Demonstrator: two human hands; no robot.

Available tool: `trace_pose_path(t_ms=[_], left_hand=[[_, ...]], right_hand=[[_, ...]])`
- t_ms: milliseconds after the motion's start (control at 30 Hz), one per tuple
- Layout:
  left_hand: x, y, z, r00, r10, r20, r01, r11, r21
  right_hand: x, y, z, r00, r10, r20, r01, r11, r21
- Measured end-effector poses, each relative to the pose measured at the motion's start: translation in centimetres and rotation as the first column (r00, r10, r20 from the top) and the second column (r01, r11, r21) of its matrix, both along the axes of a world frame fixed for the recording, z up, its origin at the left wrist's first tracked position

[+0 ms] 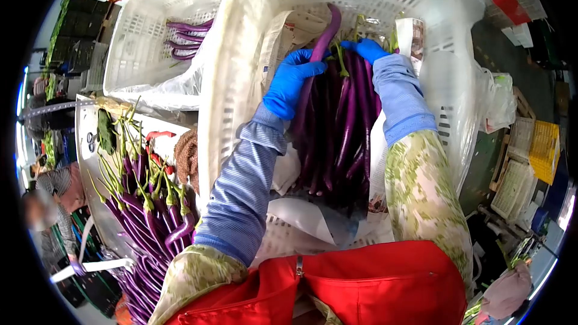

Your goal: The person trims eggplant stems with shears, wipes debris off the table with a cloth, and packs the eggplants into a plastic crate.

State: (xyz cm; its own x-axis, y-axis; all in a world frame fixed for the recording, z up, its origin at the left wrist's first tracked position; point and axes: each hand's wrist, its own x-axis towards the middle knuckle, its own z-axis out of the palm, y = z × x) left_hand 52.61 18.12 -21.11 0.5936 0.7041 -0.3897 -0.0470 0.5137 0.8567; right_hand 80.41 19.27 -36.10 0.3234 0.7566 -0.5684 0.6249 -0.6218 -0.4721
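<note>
Long purple eggplants (346, 126) lie side by side in a deep white crate (220, 84) in front of me, their green stems at the far end. My left hand (292, 81), in a blue glove, is closed around one eggplant (328, 33), whose curved end sticks up above the others. My right hand (367, 50), gloved the same way, is over the stem end of the pile with a finger stretched out to the left. Its other fingers are partly hidden. Printed paper (409, 39) lines the crate beside the eggplants.
To the left, more eggplants (150, 222) with long green stems are heaped on a white table (90, 162) near a brown cloth (186, 159). A second white crate (123, 54) holds several eggplants. A yellow crate (543, 150) stands at right. Another person (63, 198) is at far left.
</note>
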Motion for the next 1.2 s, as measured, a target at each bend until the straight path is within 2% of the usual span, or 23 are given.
trace_pose_path(t_ms=[67, 100, 133, 167, 267, 300, 333, 400, 467, 500, 533, 600, 667, 700, 733, 767, 800, 867, 900, 967, 1067, 1100, 1200], left_hand=[[0.5, -0.3, 1.6, 0.987, -0.103, 0.125, 0.104, 0.995, -0.007], [0.4, -0.1, 2.3, 0.965, -0.176, 0.194, 0.184, 0.983, -0.025], [0.3, 0.1, 3.2, 0.933, -0.246, 0.262, 0.264, 0.964, -0.038], [-0.1, -0.2, 4.4, 0.896, -0.319, 0.308, 0.373, 0.918, -0.137], [-2.0, -3.4, 6.8, 0.86, -0.243, 0.448, 0.411, 0.851, -0.327], [-2.6, -4.6, 6.3, 0.855, -0.205, 0.477, 0.381, 0.871, -0.309], [-3.0, -4.8, 6.4, 0.819, -0.277, 0.502, 0.458, 0.843, -0.282], [-2.7, -4.4, 6.8, 0.755, -0.402, 0.518, 0.494, 0.868, -0.048], [-2.3, -4.3, 8.8, 0.774, -0.335, 0.537, 0.364, 0.93, 0.054], [-2.1, -3.5, 8.3, 0.728, -0.351, 0.589, 0.318, 0.934, 0.164], [-1.4, -4.0, 9.8, 0.804, -0.257, 0.536, 0.164, 0.962, 0.216], [0.1, -3.3, 11.1, 0.75, -0.294, 0.593, 0.129, 0.944, 0.305], [1.4, -1.9, 9.8, 0.739, -0.47, 0.482, 0.196, 0.835, 0.513], [1.3, -1.9, 8.5, 0.806, -0.498, 0.321, 0.223, 0.758, 0.613], [1.6, -2.1, 7.2, 0.854, -0.497, 0.154, 0.262, 0.667, 0.698], [1.6, -3.0, 6.1, 0.86, -0.475, 0.187, 0.243, 0.704, 0.668], [0.8, -3.5, 4.3, 0.867, -0.479, 0.139, 0.323, 0.752, 0.575], [-0.8, -4.7, 0.0, 0.851, -0.525, -0.001, 0.397, 0.642, 0.656], [-1.6, -5.3, -1.0, 0.821, -0.557, -0.126, 0.483, 0.56, 0.673], [-3.4, -6.7, -2.6, 0.728, -0.575, -0.373, 0.646, 0.392, 0.655], [-4.4, -9.5, -6.8, 0.803, -0.576, -0.152, 0.577, 0.69, 0.437], [-3.7, -9.8, -5.0, 0.828, -0.425, -0.364, 0.559, 0.586, 0.586], [-1.6, -10.4, -5.2, 0.922, -0.108, -0.373, 0.327, 0.732, 0.597]], right_hand=[[0.5, 0.5, -2.3, 0.989, -0.066, -0.13, 0.068, 0.998, 0.013], [1.8, 1.1, -6.0, 0.966, -0.108, -0.235, 0.126, 0.99, 0.059], [1.8, 0.9, -4.9, 0.968, -0.069, -0.241, 0.086, 0.994, 0.061], [1.7, 0.5, -3.8, 0.968, -0.029, -0.247, 0.046, 0.997, 0.062], [0.3, -0.1, -1.2, 0.986, -0.029, -0.164, 0.038, 0.998, 0.05], [0.2, 0.5, -2.2, 0.99, -0.032, -0.134, 0.037, 0.999, 0.034], [0.3, 1.2, -3.4, 0.994, -0.036, -0.104, 0.038, 0.999, 0.021], [0.2, 1.2, -3.3, 0.997, -0.005, -0.076, 0.008, 0.999, 0.048], [-0.6, -0.4, 0.5, 0.998, -0.014, -0.063, 0.019, 0.997, 0.08], [-0.5, -0.4, -0.4, 0.997, -0.006, -0.08, 0.018, 0.989, 0.149], [-0.5, -0.5, 0.1, 0.998, -0.018, -0.059, 0.027, 0.989, 0.144], [-1.1, -0.9, 1.6, 0.999, -0.027, -0.021, 0.03, 0.991, 0.129], [-1.0, -0.8, 1.4, 0.994, -0.029, -0.108, 0.043, 0.991, 0.128], [0.1, 0.1, -1.6, 0.991, -0.01, -0.135, 0.024, 0.995, 0.101], [0.2, 0.1, -0.9, 0.987, 0.008, -0.162, 0.004, 0.997, 0.073], [0.1, 0.0, -0.4, 0.99, -0.021, -0.141, 0.035, 0.995, 0.093], [-0.6, -0.6, 2.0, 0.991, -0.051, -0.12, 0.065, 0.991, 0.113], [0.0, 0.0, -0.2, 0.985, -0.093, -0.148, 0.116, 0.981, 0.154], [1.1, 1.4, -4.8, 0.978, -0.179, -0.105, 0.186, 0.98, 0.067], [0.9, 1.5, -4.0, 0.979, -0.149, -0.137, 0.154, 0.988, 0.02], [-0.1, 1.0, -1.9, 0.98, -0.134, -0.146, 0.126, 0.99, -0.059], [-0.3, 0.9, -1.5, 0.98, -0.134, -0.145, 0.122, 0.988, -0.091], [-0.4, 0.4, -0.9, 0.969, -0.16, -0.187, 0.119, 0.969, -0.216]])
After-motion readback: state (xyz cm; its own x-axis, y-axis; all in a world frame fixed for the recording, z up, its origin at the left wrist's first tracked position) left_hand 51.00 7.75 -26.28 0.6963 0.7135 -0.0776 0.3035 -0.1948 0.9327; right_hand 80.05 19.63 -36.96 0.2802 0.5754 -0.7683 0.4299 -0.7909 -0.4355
